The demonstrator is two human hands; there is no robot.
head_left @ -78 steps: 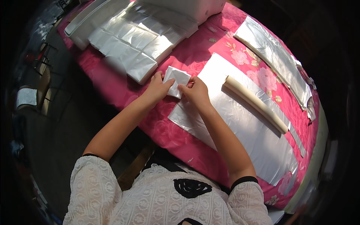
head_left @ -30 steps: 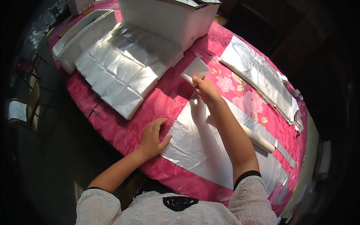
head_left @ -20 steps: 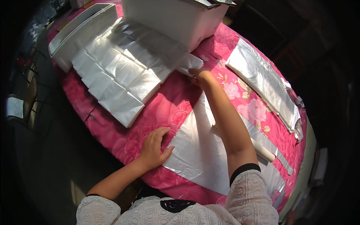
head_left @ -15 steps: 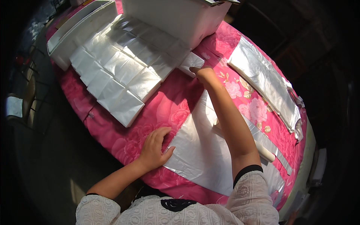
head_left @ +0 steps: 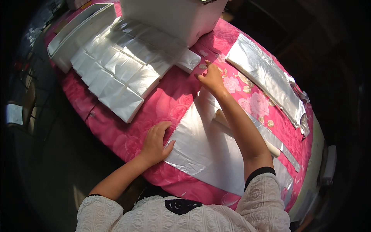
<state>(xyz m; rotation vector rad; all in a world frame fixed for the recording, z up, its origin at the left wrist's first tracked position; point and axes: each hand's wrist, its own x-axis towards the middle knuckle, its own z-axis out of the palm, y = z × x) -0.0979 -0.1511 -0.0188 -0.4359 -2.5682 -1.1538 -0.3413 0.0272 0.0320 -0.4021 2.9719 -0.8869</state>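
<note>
My left hand (head_left: 155,143) rests with spread fingers at the left edge of a pale, translucent plastic sheet (head_left: 189,149) on the table. Over the far end of that sheet hovers my right hand (head_left: 211,79), thumb and forefinger apart with nothing between them. Just beyond its fingers lies a folded silvery-white packet (head_left: 188,61), at the right end of a row. Several more such packets (head_left: 129,73) lie overlapping in rows to the left. A cream-coloured tube or roller (head_left: 273,150) crosses the sheet, partly hidden under my right forearm.
A large white box (head_left: 166,19) stands behind the packets, and a long white bin (head_left: 81,33) at the far left. A stack of plastic sheets (head_left: 264,79) lies on the right. A pink floral cloth (head_left: 112,139) covers the table, whose edge curves along the left.
My right hand has let go of the packet at the row's end and drawn back slightly, its fingers opening. The left hand stays by the sheet's edge. The whole view has shifted a little.
</note>
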